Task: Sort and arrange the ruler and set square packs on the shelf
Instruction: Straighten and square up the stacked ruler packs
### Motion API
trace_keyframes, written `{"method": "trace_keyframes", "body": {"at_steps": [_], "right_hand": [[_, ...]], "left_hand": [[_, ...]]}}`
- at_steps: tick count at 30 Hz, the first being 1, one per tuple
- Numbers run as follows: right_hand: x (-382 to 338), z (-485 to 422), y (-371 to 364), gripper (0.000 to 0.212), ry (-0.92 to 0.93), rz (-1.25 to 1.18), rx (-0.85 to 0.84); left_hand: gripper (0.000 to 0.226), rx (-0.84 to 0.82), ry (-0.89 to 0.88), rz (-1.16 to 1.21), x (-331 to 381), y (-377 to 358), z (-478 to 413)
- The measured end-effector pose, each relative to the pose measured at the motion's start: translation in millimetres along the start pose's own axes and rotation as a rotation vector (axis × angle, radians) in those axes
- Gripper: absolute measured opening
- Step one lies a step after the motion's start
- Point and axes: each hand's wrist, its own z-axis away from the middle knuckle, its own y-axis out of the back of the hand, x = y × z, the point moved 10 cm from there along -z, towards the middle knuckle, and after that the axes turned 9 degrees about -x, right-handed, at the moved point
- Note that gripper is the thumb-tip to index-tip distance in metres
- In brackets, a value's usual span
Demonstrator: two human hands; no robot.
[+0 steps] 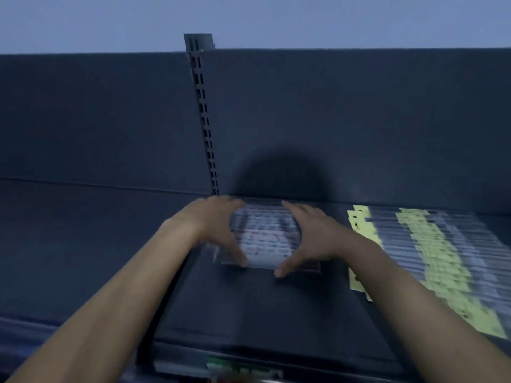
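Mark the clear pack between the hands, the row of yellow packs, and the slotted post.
clear pack [265, 236]: head view, middle of its printed face.
row of yellow packs [437, 255]: head view, on the yellow strip partway along the row.
slotted post [204, 114]: head view, about halfway up its slots.

Left hand [218, 226], right hand [312, 239] reach forward, splayed.

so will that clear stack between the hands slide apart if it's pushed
Probably slippery: the stack looks like glossy clear sleeves, so packs may slide over one another; the left hand and right hand bracket both sides. Likely light and fairly stiff, since it lies flat on the shelf. Blur hides its thickness.
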Motion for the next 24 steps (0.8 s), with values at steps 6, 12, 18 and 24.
{"method": "trace_keyframes", "body": {"at_steps": [6,12,18,24], "right_hand": [[11.1,-31.6,-11.4,0.162,-0.233,0.002,-0.158],[24.0,-37.4,-18.4,0.164,-0.289,-0.053,-0.231],[28.8,-36.9,-12.2,0.158,-0.223,-0.106,-0.149],[24.8,-37.3,12.7,0.134,-0.167,-0.043,0.048]], "left_hand": [[0.16,-0.271,-0.124,-0.002,-19.8,-17.8,-46.1],[0.164,-0.285,-0.197,0.077,-24.8,-26.1,-65.0],[0.157,-0.198,-0.249,0.138,-20.7,-17.0,-66.4],[0.133,-0.12,-0.242,0.148,-18.6,-2.0,-65.7]]}}
